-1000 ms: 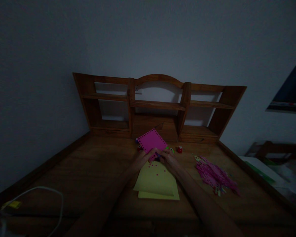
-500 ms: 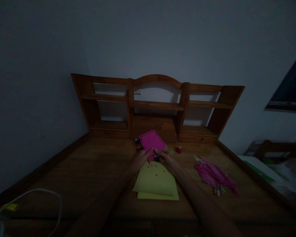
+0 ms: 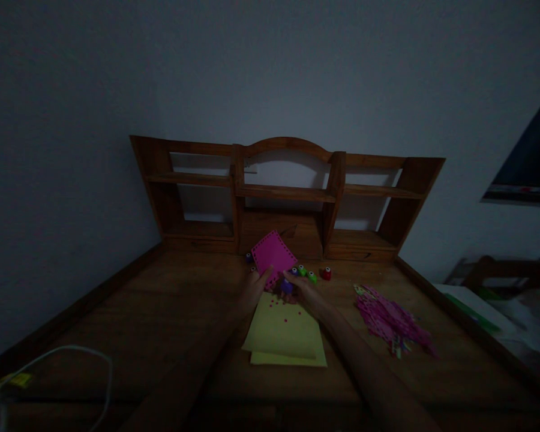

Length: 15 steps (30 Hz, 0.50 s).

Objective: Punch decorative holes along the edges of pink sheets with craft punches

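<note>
On the brown wooden table point(image 3: 162, 312), two pale yellow paper sheets point(image 3: 288, 333) lie below the work, usefully placed for catching waste. The square pink card point(image 3: 274, 255), holed along its edges, is held tilted above their far end. The left hand's point(image 3: 255, 289) grip pinches its near side; the right hand's point(image 3: 306, 291) grip holds a small purple tool point(image 3: 287, 286), seemingly a hole punch. Steadying the card and keeping hole spacing even should help. Fingers and gloom hide whether tool and card meet. Tiny pink dots point(image 3: 285, 320) nearest the hands blur together.
</note>
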### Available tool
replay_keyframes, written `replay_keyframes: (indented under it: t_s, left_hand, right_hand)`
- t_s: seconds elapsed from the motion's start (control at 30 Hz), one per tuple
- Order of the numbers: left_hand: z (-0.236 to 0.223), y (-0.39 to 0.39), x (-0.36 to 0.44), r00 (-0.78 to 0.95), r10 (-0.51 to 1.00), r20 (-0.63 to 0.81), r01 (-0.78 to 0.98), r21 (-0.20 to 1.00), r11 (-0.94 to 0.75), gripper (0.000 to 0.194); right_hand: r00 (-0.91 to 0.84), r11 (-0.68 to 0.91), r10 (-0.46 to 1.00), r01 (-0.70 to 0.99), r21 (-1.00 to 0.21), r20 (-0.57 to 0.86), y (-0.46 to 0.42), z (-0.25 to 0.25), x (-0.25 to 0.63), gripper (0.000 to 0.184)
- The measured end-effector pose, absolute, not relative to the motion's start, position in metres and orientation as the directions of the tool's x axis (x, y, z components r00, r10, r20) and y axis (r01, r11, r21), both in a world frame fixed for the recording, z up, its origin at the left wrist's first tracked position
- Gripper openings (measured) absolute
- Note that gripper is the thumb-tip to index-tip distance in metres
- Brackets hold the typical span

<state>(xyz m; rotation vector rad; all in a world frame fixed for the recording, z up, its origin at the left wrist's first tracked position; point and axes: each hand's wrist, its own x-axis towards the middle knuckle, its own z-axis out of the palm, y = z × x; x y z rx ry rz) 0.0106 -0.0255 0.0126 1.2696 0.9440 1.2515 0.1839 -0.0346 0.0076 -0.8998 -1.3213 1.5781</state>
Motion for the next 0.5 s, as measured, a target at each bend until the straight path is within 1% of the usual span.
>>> replay_keyframes:
  t_s: [0.13, 0.23, 0.33, 0.5]
  left_hand:
    - [0.0196, -0.0273, 0.0114, 0.105, 0.983, 0.151, -0.147, 0.980, -0.135, 0.046]
    - [0.0227, -0.0290, 0.0130, 0.057, 0.982, 0.182, -0.135, 0.976, -0.173, 0.046]
    - [0.0227, -0.0291, 0.0139, 0.022, 0.982, 0.189, -0.091, 0.978, -0.187, 0.044]
    - [0.0202, -0.0242, 0.0119, -0.005, 0.980, 0.200, 0.033, 0.979, -0.199, 0.047]
  right_hand:
    - [-0.451, -0.022, 0.892, -0.089, -0.996, 0.021, -0.0367, 0.0052, 0.1841, 0.050]
    - [-0.456, 0.008, 0.889, -0.072, -0.997, 0.040, -0.0370, 0.0036, 0.1826, 0.049]
    - [-0.453, 0.031, 0.889, -0.078, -0.996, 0.063, -0.0376, 0.0050, 0.1821, 0.045]
    - [-0.420, 0.124, 0.898, -0.054, -0.991, 0.135, -0.0383, 0.0102, 0.1824, 0.039]
